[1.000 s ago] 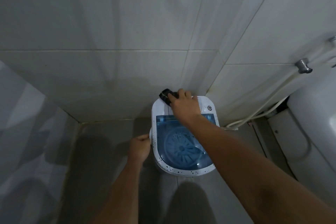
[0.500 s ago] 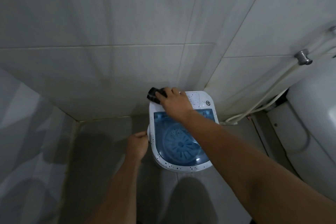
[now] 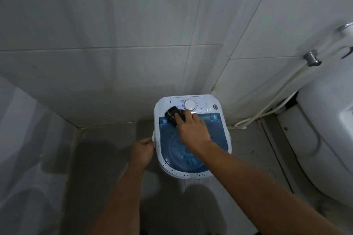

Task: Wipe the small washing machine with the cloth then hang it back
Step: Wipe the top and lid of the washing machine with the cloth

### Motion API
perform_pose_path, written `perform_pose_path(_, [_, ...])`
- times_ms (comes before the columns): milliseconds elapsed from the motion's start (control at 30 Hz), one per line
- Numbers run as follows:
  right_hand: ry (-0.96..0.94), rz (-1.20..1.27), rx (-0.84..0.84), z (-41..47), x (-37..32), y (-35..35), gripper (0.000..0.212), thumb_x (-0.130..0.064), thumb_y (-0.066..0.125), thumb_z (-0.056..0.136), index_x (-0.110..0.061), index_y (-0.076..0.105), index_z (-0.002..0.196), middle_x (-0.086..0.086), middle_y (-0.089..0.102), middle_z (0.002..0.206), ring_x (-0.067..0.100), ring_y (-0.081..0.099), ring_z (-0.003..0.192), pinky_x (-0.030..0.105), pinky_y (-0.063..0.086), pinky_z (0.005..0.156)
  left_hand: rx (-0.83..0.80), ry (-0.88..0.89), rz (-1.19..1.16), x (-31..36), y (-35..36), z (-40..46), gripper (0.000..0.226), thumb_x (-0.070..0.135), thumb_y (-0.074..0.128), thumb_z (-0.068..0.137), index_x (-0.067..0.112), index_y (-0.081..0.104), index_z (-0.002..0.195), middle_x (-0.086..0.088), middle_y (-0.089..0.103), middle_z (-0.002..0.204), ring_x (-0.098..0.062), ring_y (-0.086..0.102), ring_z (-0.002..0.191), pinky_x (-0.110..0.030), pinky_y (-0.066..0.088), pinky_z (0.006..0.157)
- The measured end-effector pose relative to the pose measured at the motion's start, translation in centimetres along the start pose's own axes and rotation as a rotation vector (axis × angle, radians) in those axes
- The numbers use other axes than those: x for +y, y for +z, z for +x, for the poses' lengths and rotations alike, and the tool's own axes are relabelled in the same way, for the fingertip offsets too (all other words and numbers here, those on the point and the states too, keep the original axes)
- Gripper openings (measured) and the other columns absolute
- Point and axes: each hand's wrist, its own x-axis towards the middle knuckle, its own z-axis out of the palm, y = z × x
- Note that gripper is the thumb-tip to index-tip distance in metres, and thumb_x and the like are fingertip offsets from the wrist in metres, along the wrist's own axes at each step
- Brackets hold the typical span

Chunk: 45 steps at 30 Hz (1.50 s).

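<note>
Your small washing machine (image 3: 193, 135) sits on the floor (image 3: 107, 149) in the corner where two tiled walls (image 3: 114, 44) meet. Its body is white plastic with rounded corners and dark specks along the rim. The lid (image 3: 215, 129) is see-through blue plastic, and a ribbed round disc shows through it. A white round dial (image 3: 189, 104) sits on the back panel, with a small dark button (image 3: 215, 106) to its right; the print around the dial is too small to read.

Your right hand (image 3: 193, 129) lies palm down over the back edge of the lid, arm stretched out from lower right, grip closed on a dark cloth (image 3: 174, 114) bunched into a lump. The cloth presses on the machine's top just left of the dial, at the seam between panel and lid. Part of the cloth is hidden under your fingers.

Your left hand (image 3: 143, 149) reaches from below and its grip closes on the machine's left side at a small white knob; the fingertips are hidden behind the rim.

A pale hose (image 3: 275, 99) runs from a metal wall fitting (image 3: 312, 58) down to the floor beside the machine. A white toilet (image 3: 324, 139) is cut off at the right edge.
</note>
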Motion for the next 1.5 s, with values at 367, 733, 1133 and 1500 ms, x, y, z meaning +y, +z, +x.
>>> perform_pose_path(367, [0.221,0.182,0.086,0.1,11.9,-3.2,0.041,-0.033,0.048,0.101,-0.022,0.053,0.14,0.014,0.053,0.122,0.034,0.057,0.102,0.046,0.055,0.083,-0.03,-0.003,0.028,-0.1,0.0,0.0,0.027,0.015,0.065,0.086,0.028,0.08,0.104,0.003,0.08,0.091,-0.017,0.073,0.094,-0.036,0.053,0.096])
perform_pose_path(733, [0.27,0.217,0.044,3.6,8.6,-1.5,0.048,-0.024,0.049,0.101,-0.022,0.043,0.149,0.017,0.043,0.131,0.038,0.049,0.11,0.049,0.053,0.087,0.019,0.04,0.081,0.0,0.3,0.2,0.031,0.006,0.061,0.082,0.02,0.083,0.1,-0.003,0.08,0.084,-0.019,0.074,0.09,-0.035,0.057,0.083])
perform_pose_path(1133, [0.113,-0.104,-0.048,2.1,10.1,-2.9,0.049,-0.019,0.054,0.094,-0.017,0.045,0.143,0.016,0.047,0.128,0.036,0.052,0.11,0.046,0.051,0.079,0.025,0.049,0.076,0.0,0.4,0.2,0.021,0.015,0.062,0.089,0.021,0.082,0.092,-0.006,0.079,0.083,-0.019,0.07,0.08,-0.03,0.052,0.069])
perform_pose_path(1500, [0.187,-0.036,-0.034,3.2,6.8,-2.6,0.055,-0.008,0.05,0.094,-0.015,0.039,0.148,0.018,0.044,0.134,0.037,0.048,0.118,0.048,0.051,0.084,0.036,0.047,0.078,0.2,0.4,-0.1,0.021,0.017,0.063,0.092,0.03,0.076,0.08,-0.003,0.075,0.079,-0.017,0.066,0.074,-0.03,0.052,0.071])
